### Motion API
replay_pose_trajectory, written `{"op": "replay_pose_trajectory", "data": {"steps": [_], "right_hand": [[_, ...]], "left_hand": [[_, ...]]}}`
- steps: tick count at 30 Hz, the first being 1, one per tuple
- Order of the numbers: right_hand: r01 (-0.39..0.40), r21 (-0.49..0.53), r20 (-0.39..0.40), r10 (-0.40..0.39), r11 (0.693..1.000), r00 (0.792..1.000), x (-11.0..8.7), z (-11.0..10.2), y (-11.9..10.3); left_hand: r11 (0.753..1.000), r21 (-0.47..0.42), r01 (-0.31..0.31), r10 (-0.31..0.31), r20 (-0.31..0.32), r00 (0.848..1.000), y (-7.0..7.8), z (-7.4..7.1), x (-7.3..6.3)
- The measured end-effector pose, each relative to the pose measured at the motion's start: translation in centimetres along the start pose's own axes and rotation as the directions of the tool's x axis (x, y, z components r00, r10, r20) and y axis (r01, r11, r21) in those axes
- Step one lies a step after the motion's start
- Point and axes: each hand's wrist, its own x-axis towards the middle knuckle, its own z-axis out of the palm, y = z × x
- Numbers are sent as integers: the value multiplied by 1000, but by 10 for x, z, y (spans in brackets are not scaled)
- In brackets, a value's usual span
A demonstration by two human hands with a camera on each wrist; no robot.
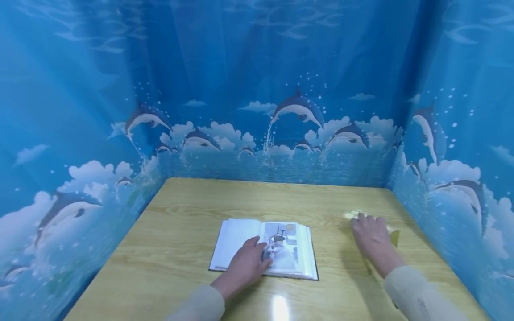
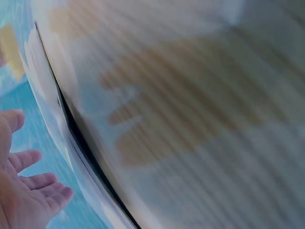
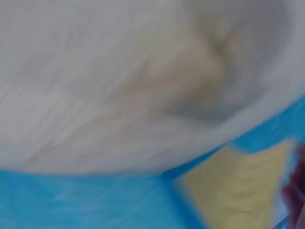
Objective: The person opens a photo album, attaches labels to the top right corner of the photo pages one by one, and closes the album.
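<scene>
An open photo album (image 1: pixel 237 243) with white pages and a dark cover edge lies on the wooden table. Its right page bears a picture (image 1: pixel 287 256) of a pale furry animal. My left hand (image 1: pixel 246 263) is over the middle and lower part of the album, fingers spread; in the left wrist view the fingers (image 2: pixel 31 183) look straight and relaxed. To the right of the album, my right hand (image 1: pixel 373 238) holds a yellowish card or folded paper (image 3: pixel 243 186). That hand covers most of it in the head view, and the right wrist view is blurred.
The light wooden table (image 1: pixel 192 200) reflects a bright spot near its front. Blue curtains (image 1: pixel 241 67) printed with dolphins and clouds stand along the back, left and right sides. A pale patterned patch (image 1: pixel 354 214) shows just beyond my right fingertips.
</scene>
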Motion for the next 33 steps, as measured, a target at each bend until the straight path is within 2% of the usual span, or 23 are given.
{"op": "replay_pose_trajectory", "data": {"steps": [2,4,6,8,10,12,15,19,23,26,28,30,33], "right_hand": [[59,11,13,-59,998,998,-3,4,-27],[75,100,7,-77,992,997,-3,7,-57],[43,213,9,-46,976,999,-1,9,-82],[-2,324,35,-10,946,999,0,10,-101],[-60,397,120,13,916,993,2,9,-112],[-107,449,201,16,887,979,2,7,-117],[-136,471,267,6,872,964,1,8,-117],[-128,478,284,-15,869,959,-2,11,-113],[-127,497,287,-24,858,958,-4,14,-113],[-120,501,275,-26,857,961,-6,16,-114],[-114,500,267,-27,858,963,-7,17,-116],[-113,494,265,-25,862,964,-8,17,-116],[-117,489,266,-20,864,964,-10,17,-117]], "left_hand": [[999,-22,26,-27,-35,999,-12,-6,-2],[998,-50,48,-53,-88,995,-25,-12,-3],[993,-82,86,-96,-130,987,-37,-19,-4],[983,-126,135,-153,-145,977,-47,-25,-5],[961,-177,211,-234,-121,965,-55,-30,-5],[937,-208,280,-301,-80,950,-59,-34,-4],[905,-234,356,-369,-15,929,-63,-37,-3],[905,-212,369,-375,13,927,-62,-38,-4],[916,-190,353,-361,-9,932,-60,-38,-6],[900,-204,386,-395,-8,918,-63,-37,-4],[867,-257,426,-439,8,898,-66,-36,-1],[815,-339,470,-490,31,871,-69,-36,3],[707,-478,522,-554,85,828,-73,-39,10]]}}
